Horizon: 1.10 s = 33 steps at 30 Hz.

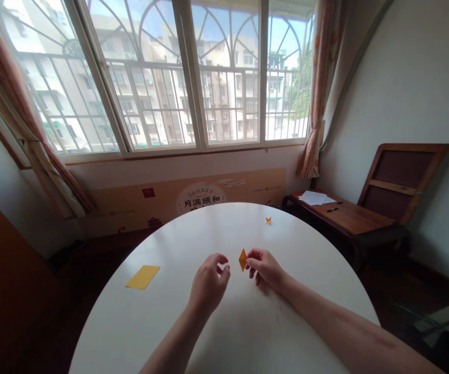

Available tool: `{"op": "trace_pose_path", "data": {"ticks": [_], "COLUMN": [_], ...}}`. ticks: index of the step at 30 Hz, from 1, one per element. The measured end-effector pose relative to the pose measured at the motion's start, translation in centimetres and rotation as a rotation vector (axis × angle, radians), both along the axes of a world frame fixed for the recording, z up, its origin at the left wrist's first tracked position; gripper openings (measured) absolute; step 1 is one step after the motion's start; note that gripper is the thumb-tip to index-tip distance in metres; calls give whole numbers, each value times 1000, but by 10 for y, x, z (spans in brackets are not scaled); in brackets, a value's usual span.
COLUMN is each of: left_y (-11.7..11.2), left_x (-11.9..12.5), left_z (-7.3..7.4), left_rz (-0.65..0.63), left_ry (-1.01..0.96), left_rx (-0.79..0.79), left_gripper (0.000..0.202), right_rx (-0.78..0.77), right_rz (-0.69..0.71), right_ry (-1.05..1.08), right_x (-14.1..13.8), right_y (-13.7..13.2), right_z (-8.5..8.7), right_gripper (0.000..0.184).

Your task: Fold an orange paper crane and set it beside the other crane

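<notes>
My right hand (265,267) pinches a small folded orange paper piece (242,258) just above the round white table (193,239). Beside it on the left, my left hand (209,283) has its fingers curled loosely and holds nothing; its fingertips are a short gap away from the paper. A tiny folded orange paper figure (268,220) lies farther back on the table. A flat yellow paper sheet (143,276) lies on the left part of the tabletop.
A wooden bench (349,215) with white papers (316,198) and a dark pen stands to the right of the table. A large barred window (177,78) fills the far wall, with curtains at both sides. A printed cardboard panel (204,197) leans below it.
</notes>
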State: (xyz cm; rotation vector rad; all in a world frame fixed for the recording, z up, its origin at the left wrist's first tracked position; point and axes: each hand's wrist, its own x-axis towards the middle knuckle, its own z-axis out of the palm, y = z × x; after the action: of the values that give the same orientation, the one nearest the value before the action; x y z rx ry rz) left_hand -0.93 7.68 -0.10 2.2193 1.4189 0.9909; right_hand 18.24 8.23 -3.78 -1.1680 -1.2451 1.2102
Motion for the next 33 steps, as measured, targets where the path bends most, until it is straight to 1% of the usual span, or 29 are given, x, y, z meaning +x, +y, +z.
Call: {"op": "trace_pose_path", "data": {"ticks": [7,11,14,22,24,27,29,33], "left_y": [0,0,-1,-9,-10,-14,-16,-17], "left_x": [-1,-1,0,4,6,7,7,6], "left_z": [-4,-6,-6,-1,0,3,7,12], "left_rz": [-56,-83,-91,-227,-239,-223,-221,-263], "left_ry": [-37,-97,-140,-281,-324,-369,-365,-347], "left_rx": [13,-32,-68,-81,-98,-117,-102,-49], "left_gripper": [11,18,18,20,20,21,20,15], "right_rx": [-10,-43,-69,-145,-173,-207,-221,-244], "right_rz": [48,92,108,179,199,218,220,218], "right_ry": [-3,17,40,160,213,281,306,348], "right_x": [-1,2,3,-2,-3,-4,-5,-7], "right_y": [-6,-9,-10,-21,-25,-27,-28,-29], "right_z": [4,11,15,24,27,28,28,27], "right_gripper": [12,14,13,14,13,12,13,15]}}
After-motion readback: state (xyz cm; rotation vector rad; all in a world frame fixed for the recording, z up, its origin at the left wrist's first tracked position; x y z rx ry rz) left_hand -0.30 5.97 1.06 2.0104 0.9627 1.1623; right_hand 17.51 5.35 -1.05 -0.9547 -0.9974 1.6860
